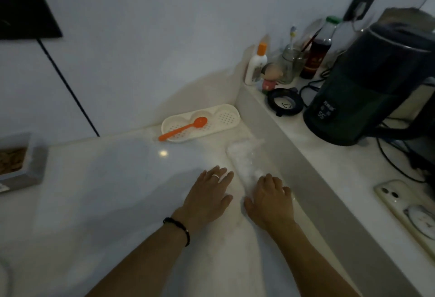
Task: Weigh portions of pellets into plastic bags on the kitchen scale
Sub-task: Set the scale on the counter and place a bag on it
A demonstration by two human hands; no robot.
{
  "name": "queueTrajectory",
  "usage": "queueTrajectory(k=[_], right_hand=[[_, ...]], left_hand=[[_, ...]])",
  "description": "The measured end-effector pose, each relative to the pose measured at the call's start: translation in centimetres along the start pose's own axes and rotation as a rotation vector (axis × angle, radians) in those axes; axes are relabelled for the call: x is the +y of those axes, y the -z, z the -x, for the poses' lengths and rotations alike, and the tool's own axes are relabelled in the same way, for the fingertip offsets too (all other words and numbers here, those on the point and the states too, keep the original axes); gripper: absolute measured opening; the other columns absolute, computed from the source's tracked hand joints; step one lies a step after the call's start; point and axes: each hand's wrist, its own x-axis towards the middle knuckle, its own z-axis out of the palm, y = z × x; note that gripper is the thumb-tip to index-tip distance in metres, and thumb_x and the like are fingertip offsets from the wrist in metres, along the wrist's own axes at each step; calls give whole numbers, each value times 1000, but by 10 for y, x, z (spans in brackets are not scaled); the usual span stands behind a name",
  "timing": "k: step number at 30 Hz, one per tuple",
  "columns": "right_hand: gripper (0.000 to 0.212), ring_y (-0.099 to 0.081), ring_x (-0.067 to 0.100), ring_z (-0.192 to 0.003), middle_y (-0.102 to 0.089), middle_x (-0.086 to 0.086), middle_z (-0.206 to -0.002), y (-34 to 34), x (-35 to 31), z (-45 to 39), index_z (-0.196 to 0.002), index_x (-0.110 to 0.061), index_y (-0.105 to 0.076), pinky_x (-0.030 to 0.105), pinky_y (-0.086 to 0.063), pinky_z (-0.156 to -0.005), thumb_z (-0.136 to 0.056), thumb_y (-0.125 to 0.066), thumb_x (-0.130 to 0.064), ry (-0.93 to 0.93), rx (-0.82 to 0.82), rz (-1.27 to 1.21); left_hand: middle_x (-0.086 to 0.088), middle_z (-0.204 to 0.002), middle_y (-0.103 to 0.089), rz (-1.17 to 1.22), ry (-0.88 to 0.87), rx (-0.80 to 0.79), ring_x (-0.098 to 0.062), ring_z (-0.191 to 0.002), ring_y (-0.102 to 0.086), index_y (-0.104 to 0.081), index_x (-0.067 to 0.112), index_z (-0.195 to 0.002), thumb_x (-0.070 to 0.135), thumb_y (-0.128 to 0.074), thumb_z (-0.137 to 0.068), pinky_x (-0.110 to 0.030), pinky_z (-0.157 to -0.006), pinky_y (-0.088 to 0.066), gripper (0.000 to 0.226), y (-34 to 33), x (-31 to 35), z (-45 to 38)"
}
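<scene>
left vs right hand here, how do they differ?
The left hand lies flat, fingers straight, on the bare counter; the right hand has its fingers curled on the stack of plastic bags. The left hand wears a ring, the right hand shows none. Both rest palm down on the counter.

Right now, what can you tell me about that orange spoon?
The orange spoon looks like smooth plastic, all one bright colour, with a round bowl and a long thin handle. It lies flat and slantwise in the cream tray, which has small drain holes. Its bowl points toward the far right, while the handle end sticks out over the tray's near left edge above the white counter. Nothing else touches it; both hands are nearer the camera, away from it.
</scene>
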Motion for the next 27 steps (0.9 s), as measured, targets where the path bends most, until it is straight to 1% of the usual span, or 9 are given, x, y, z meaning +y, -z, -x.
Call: queueTrajectory(k=[3,7,9,12,15,18,21,24,27], right_hand=[[44,-58,29,-107,-61,8,-119,-10,3,-1,-116,-7,-62,43,-47,-86,-84,-54,-36,59,-30,3],[9,-64,28,-68,-67,6,-69,-12,10,-1,-71,-9,-70,29,-44,-52,-71,-62,-7,183,68,-54],[13,-62,25,-65,-65,5,-65,-9,14,-4,-67,-10,-70,26,-35,-49,-76,-61,-11,193,113,-88],[37,-57,19,-58,-61,-2,-57,-12,19,-3,-58,-16,-66,26,-32,-49,-87,-55,-36,234,212,-115],[39,-58,20,-66,-65,-6,-67,-10,22,3,-66,-21,-66,28,-36,-57,-91,-40,-36,291,308,-178],[24,-61,24,-74,-71,-4,-81,4,20,3,-82,-18,-71,33,-43,-62,-87,-49,-22,284,406,-226],[17,-62,25,-68,-71,0,-76,22,8,0,-84,-16,-73,36,-47,-62,-84,-56,-14,246,466,-339],[18,-59,24,-58,-66,2,-66,42,-13,-2,-74,-14,-67,37,-49,-59,-87,-56,-9,256,482,-503],[12,-65,18,-63,-72,0,-76,61,-45,7,-82,-14,-71,30,-53,-64,-90,-63,-12,304,448,-668]], left_hand=[[-5,-160,-13,-47,-47,35,-20,-148,-6,-12,24,-153,39,-40,-99,-36,-120,-5,63,-5,3,-18],[-7,-159,-20,-57,-78,59,-26,-148,-8,-37,29,-146,32,-47,-98,-43,-120,-8,49,-10,4,-34],[-12,-150,-39,-56,-106,121,-32,-144,-24,-63,27,-123,26,-56,-92,-51,-115,-19,31,-12,3,-36],[-9,-126,-63,-127,-141,221,-32,-128,-50,-74,28,-91,27,-50,-87,-55,-103,-36,23,-14,-1,-36],[-4,-115,-69,-101,-165,306,-27,-121,-57,-74,24,-86,22,-45,-85,-54,-104,-36,29,-10,-5,-33],[-5,-106,-72,-67,-159,404,-27,-116,-61,-73,16,-84,6,-71,-79,-55,-104,-39,12,3,-8,-25],[-4,-85,-71,28,-107,446,-26,-92,-67,-68,14,-81,7,-70,-80,-50,-94,-50,8,28,-14,-6],[-1,-80,-68,174,46,405,-23,-74,-63,-65,15,-89,15,-61,-88,-38,-72,-53,4,53,-30,29],[5,-84,-70,349,244,410,-14,-76,-63,-67,19,-90,24,-65,-89,-33,-71,-52,5,73,-52,70]])
